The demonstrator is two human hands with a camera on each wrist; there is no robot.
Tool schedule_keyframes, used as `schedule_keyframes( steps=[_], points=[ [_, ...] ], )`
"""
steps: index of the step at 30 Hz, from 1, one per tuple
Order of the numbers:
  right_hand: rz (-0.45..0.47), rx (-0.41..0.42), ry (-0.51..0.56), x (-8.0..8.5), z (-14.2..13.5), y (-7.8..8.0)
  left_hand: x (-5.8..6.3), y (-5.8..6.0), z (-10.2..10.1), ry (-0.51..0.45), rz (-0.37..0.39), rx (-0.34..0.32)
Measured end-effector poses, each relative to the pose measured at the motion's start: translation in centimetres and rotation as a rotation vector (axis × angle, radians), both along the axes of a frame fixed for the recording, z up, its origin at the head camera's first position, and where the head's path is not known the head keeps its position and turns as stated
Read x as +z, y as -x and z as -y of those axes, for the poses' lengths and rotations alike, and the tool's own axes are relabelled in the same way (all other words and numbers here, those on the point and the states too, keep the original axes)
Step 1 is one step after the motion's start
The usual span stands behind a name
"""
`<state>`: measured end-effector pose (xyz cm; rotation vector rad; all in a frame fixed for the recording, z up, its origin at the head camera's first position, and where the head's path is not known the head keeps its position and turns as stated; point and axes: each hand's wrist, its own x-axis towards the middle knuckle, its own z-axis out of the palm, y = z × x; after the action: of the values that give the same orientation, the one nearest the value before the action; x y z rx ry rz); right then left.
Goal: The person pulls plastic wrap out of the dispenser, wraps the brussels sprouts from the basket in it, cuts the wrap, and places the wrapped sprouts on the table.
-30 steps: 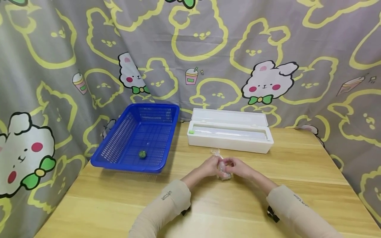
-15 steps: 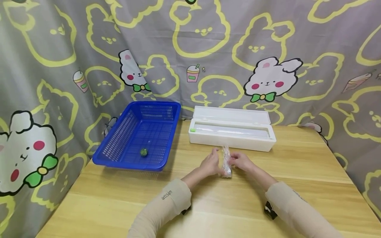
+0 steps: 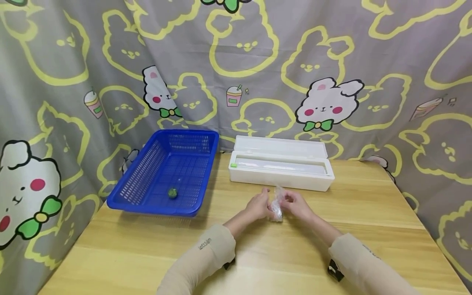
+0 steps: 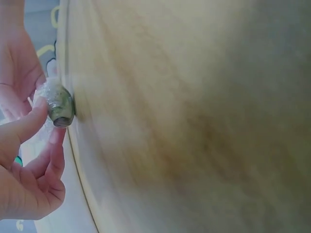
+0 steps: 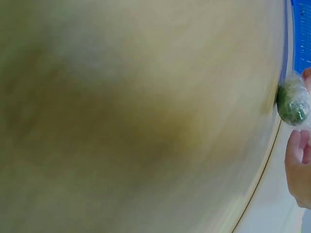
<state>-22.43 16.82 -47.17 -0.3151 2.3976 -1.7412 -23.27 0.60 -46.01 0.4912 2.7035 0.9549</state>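
Observation:
Both hands are on a small round green vegetable [image 5: 292, 108] wrapped in clear, crinkled cling film [image 3: 277, 201], low over the table in front of the white box. My left hand [image 3: 258, 205] holds it from the left, thumb on the film and fingers below. In the left wrist view a pale cut end of the vegetable [image 4: 62, 119] faces the camera. From the other side, my right hand [image 3: 297, 205] pinches the gathered film with thumb and fingertips. Part of the wrapped piece is hidden behind the fingers.
A blue plastic basket [image 3: 153, 208] stands at the left, with one small green round piece [image 3: 172, 193] inside. Behind the hands lies a long white cling film box [image 3: 280, 180], lid raised, roll inside, green tab at left. A patterned curtain hangs behind the wooden table [image 3: 140, 254].
The hands were close together round the bundle, then parted slightly with the film upright between them. Now the bundle leans and both hands are on it again. Basket and box stay put.

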Motion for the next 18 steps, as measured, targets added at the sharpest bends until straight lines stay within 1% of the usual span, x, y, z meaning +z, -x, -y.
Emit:
schedule_keyframes(
  steps=[2,5,9,12,18],
  points=[
    [-0.016,0.002,0.007,0.0,0.1,-0.2,0.1,0.1,0.0,0.018,-0.004,0.001],
    [-0.061,0.021,-0.018,0.0,0.1,-0.4,0.4,0.3,0.1,0.054,-0.011,-0.003],
    [-0.117,0.073,-0.038,0.0,0.0,-0.7,0.4,0.5,0.3,0.086,-0.032,-0.031],
    [-0.161,0.100,-0.052,-0.3,-0.2,-0.9,0.4,0.5,0.4,0.084,-0.043,-0.060],
    [-0.228,0.119,-0.093,-1.0,-0.7,-1.4,0.1,0.4,0.4,0.057,-0.039,-0.100]
  ],
)
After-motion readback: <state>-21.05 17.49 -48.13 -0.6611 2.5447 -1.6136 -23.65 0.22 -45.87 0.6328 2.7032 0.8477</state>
